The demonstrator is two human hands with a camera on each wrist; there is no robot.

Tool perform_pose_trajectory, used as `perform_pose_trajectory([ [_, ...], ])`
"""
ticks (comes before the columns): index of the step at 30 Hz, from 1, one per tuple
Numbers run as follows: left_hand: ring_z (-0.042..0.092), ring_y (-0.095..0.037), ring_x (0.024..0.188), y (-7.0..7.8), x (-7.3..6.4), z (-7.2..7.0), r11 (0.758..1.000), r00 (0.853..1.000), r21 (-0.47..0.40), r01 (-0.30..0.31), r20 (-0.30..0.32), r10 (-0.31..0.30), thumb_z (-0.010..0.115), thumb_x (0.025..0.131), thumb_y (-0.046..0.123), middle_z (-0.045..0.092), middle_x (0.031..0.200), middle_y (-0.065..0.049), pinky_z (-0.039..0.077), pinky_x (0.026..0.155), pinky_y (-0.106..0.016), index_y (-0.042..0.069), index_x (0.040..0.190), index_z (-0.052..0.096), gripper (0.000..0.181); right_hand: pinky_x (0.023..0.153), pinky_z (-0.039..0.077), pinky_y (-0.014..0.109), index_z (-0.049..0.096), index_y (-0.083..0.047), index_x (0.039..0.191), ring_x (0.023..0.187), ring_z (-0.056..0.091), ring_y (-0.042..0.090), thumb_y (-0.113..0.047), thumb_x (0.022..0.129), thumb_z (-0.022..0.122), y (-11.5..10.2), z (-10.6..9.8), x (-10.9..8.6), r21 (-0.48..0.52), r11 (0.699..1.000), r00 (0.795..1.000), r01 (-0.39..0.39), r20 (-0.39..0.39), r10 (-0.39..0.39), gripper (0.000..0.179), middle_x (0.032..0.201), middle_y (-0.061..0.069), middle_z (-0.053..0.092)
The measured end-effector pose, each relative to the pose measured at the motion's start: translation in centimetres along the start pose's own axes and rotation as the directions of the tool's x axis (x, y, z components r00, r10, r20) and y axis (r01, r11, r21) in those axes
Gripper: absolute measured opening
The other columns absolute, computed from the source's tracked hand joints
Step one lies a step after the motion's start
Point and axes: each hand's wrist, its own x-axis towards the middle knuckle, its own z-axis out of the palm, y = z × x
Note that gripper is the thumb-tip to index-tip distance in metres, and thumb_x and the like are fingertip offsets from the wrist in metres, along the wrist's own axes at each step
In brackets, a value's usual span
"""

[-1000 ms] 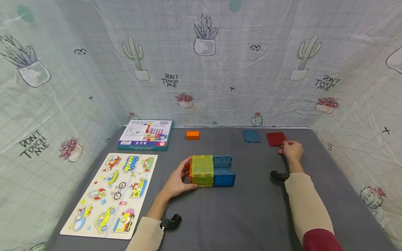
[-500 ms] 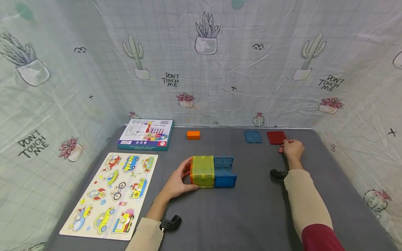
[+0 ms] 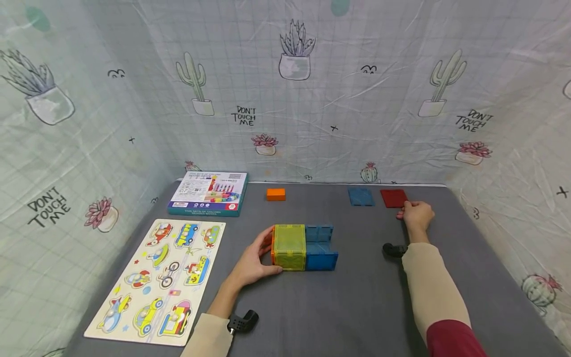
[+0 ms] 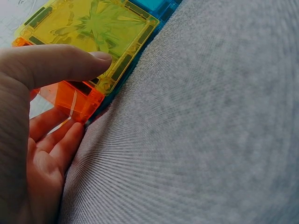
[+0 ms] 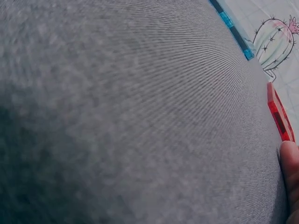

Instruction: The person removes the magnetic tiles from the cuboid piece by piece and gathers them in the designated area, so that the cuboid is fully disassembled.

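A structure of see-through magnetic tiles stands mid-table, with a yellow cube section (image 3: 290, 247) and an open blue section (image 3: 322, 258) on its right. Orange tile (image 4: 74, 100) forms its left end. My left hand (image 3: 253, 260) holds that end, thumb pressed on the yellow face and fingers spread at the orange side. At the back right my right hand (image 3: 417, 216) pinches the near right corner of a flat red magnetic tile (image 3: 393, 198). In the right wrist view the thumb tip meets the edge of the red tile (image 5: 279, 114); the other fingers are mostly hidden.
A flat blue tile (image 3: 361, 197) lies left of the red one. An orange block (image 3: 275, 194) sits at the back, right of a boxed toy set (image 3: 207, 194). A wooden vehicle puzzle board (image 3: 156, 282) covers the left side. A printed cloth (image 3: 312, 124) encloses the grey table (image 3: 330, 317).
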Motion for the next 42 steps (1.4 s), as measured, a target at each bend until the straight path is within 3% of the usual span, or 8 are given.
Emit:
perform_pose_trajectory([
  [9, 0.045, -0.021, 0.142, 0.0, 0.0, -0.1, 1.0, 1.0, 0.002, 0.012, 0.003, -0.012, 0.089, 0.07, 0.008, 0.046, 0.153, -0.003, 0.039, 0.118, -0.04, 0.035, 0.156, 0.026, 0.11, 0.05, 0.052, 0.01, 0.058, 0.009, 0.131, 0.039, 0.057, -0.007, -0.022, 0.102, 0.055, 0.3, -0.1, -0.4, 0.026, 0.999, 0.999, 0.033, -0.009, -0.033, 0.042, 0.058, -0.016, 0.057],
  [14, 0.045, -0.022, 0.141, 0.0, -0.1, -0.1, 1.0, 1.0, 0.003, 0.014, 0.006, -0.014, 0.088, 0.071, 0.01, 0.046, 0.153, -0.004, 0.039, 0.118, -0.04, 0.034, 0.157, 0.026, 0.109, 0.096, 0.053, 0.018, 0.054, 0.006, 0.136, 0.042, 0.056, -0.011, -0.023, 0.102, 0.056, 0.3, -0.3, -1.2, 0.011, 0.998, 0.998, 0.065, 0.002, -0.065, 0.045, 0.055, -0.022, 0.059],
  [18, 0.045, -0.022, 0.141, 0.0, -0.1, -0.2, 1.0, 1.0, 0.001, 0.014, 0.003, -0.014, 0.088, 0.07, 0.009, 0.046, 0.153, -0.004, 0.039, 0.118, -0.04, 0.033, 0.157, 0.026, 0.109, 0.123, 0.028, 0.035, 0.049, 0.007, 0.139, 0.043, 0.055, -0.013, -0.02, 0.1, 0.059, 0.3, -0.6, -1.9, 0.016, 0.994, 0.994, 0.105, 0.025, -0.106, 0.048, 0.068, -0.006, 0.072],
  [23, 0.046, -0.023, 0.141, -0.1, -0.1, 0.0, 1.0, 1.0, 0.003, 0.002, 0.004, -0.002, 0.088, 0.071, 0.008, 0.046, 0.153, -0.006, 0.039, 0.118, -0.041, 0.03, 0.157, 0.026, 0.109, 0.085, 0.054, 0.013, 0.05, 0.005, 0.139, 0.046, 0.052, -0.017, -0.021, 0.099, 0.061, 0.5, -0.8, -2.6, -0.029, 0.99, 0.99, 0.138, 0.023, -0.137, 0.049, 0.111, 0.02, 0.074],
  [26, 0.046, -0.027, 0.141, -0.1, -0.2, 0.1, 1.0, 1.0, 0.006, -0.014, 0.002, 0.014, 0.089, 0.071, 0.01, 0.046, 0.154, -0.008, 0.039, 0.118, -0.046, 0.027, 0.158, 0.026, 0.108, 0.061, 0.045, 0.003, 0.049, 0.004, 0.141, 0.049, 0.05, -0.019, -0.024, 0.098, 0.062, 0.4, -0.9, -3.0, -0.044, 0.989, 0.989, 0.143, 0.036, -0.142, 0.052, 0.125, 0.026, 0.067],
  [29, 0.046, -0.028, 0.141, -0.2, -0.1, 0.1, 1.0, 1.0, 0.003, -0.021, -0.004, 0.021, 0.089, 0.071, 0.01, 0.046, 0.153, -0.009, 0.038, 0.118, -0.048, 0.026, 0.158, 0.027, 0.108, 0.066, 0.043, 0.009, 0.048, 0.002, 0.143, 0.061, 0.056, -0.011, -0.028, 0.098, 0.062, 0.1, -1.0, -3.5, -0.08, 0.985, 0.987, 0.154, 0.053, -0.15, 0.056, 0.128, 0.025, 0.065],
  [35, 0.045, -0.027, 0.141, -0.1, -0.1, 0.1, 1.0, 1.0, -0.002, -0.008, -0.002, 0.008, 0.089, 0.071, 0.01, 0.046, 0.154, -0.008, 0.038, 0.118, -0.047, 0.027, 0.158, 0.026, 0.109, 0.095, 0.048, 0.043, 0.046, 0.003, 0.144, 0.115, 0.058, 0.035, -0.035, 0.098, 0.06, -0.2, -0.9, -4.5, -0.102, 0.979, 0.982, 0.178, 0.082, -0.17, 0.061, 0.133, 0.025, 0.059],
  [42, 0.045, -0.029, 0.141, 0.5, -0.2, 0.0, 1.0, 1.0, -0.007, -0.012, 0.003, 0.012, 0.088, 0.071, 0.008, 0.045, 0.154, -0.011, 0.038, 0.118, -0.046, 0.025, 0.158, 0.026, 0.109, 0.106, 0.046, 0.047, 0.044, 0.0, 0.147, 0.128, 0.054, 0.036, -0.041, 0.098, 0.059, -0.9, -1.3, -6.1, -0.007, 0.977, 0.973, 0.214, 0.087, -0.212, 0.066, 0.139, 0.024, 0.054],
])
